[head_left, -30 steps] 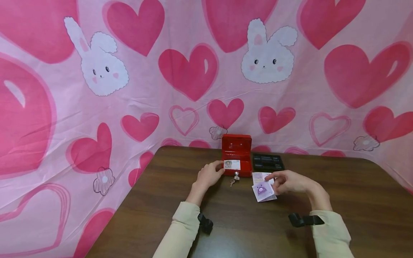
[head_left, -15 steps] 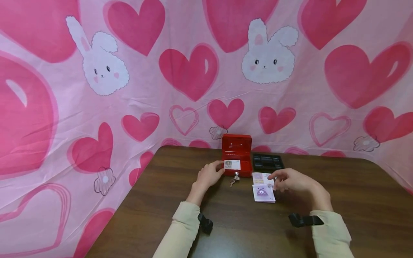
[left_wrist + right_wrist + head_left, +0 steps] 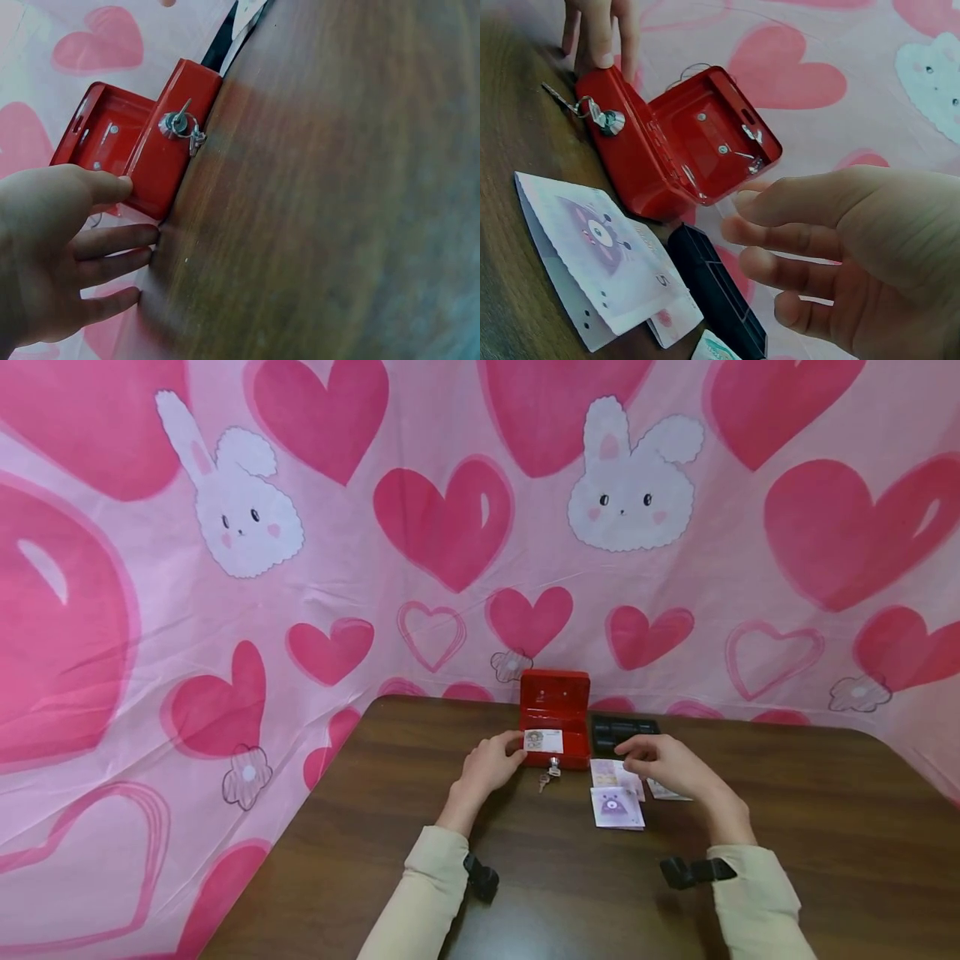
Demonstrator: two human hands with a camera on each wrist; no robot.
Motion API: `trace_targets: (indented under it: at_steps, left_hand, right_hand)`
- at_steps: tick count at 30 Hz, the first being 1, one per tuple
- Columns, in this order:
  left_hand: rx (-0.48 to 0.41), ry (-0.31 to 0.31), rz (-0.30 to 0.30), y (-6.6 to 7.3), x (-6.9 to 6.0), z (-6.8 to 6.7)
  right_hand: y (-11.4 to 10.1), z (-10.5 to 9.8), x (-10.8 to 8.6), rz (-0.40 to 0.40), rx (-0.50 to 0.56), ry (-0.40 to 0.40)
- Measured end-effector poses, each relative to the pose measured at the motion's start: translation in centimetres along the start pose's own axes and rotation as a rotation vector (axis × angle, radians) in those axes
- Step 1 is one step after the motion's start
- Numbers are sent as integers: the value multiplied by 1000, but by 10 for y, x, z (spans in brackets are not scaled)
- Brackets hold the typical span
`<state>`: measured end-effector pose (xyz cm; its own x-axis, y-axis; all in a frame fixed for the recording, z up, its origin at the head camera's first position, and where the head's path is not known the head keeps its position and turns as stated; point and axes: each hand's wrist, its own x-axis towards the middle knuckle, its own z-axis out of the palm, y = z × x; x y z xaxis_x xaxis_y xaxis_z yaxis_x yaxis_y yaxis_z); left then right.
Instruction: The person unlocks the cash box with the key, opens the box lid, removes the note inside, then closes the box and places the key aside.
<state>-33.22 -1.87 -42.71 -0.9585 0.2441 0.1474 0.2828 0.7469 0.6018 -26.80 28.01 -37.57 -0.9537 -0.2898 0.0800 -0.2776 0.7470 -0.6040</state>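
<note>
An open red cash box [image 3: 573, 758] stands near the table's back edge, its lid raised. One banknote [image 3: 543, 741] shows inside it. My left hand [image 3: 491, 764] touches the box's left side, its thumb on the front edge and the other visible fingers fairly straight. Over the loose notes hovers my right hand [image 3: 667, 768], relaxed and holding nothing. Below it lies a folded purple note [image 3: 600, 247] with a cartoon figure, next to a pinkish note [image 3: 606, 772]. Partly hidden under the right hand is another pale note [image 3: 663, 790]. Keys [image 3: 544, 782] hang from the box's front lock.
A black compartment tray [image 3: 606, 735] stands right of the box, partly behind the right hand. Pink heart-and-rabbit cloth [image 3: 457, 527] hangs behind the brown wooden table [image 3: 570, 893]. Each wrist wears a black strapped device.
My right hand has let go of the folded purple note, which now lies straighter, and moved slightly up and away. The left hand keeps its place at the box.
</note>
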Motion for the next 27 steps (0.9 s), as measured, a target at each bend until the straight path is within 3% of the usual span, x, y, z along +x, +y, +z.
trace_targets:
  at_steps: [21, 27]
  left_hand:
    - [10, 15, 1, -1, 2, -2]
    - [-1, 13, 0, 1, 1, 1]
  right_hand:
    - [-7, 16, 19, -14, -26, 185]
    - [-9, 23, 24, -9, 15, 217]
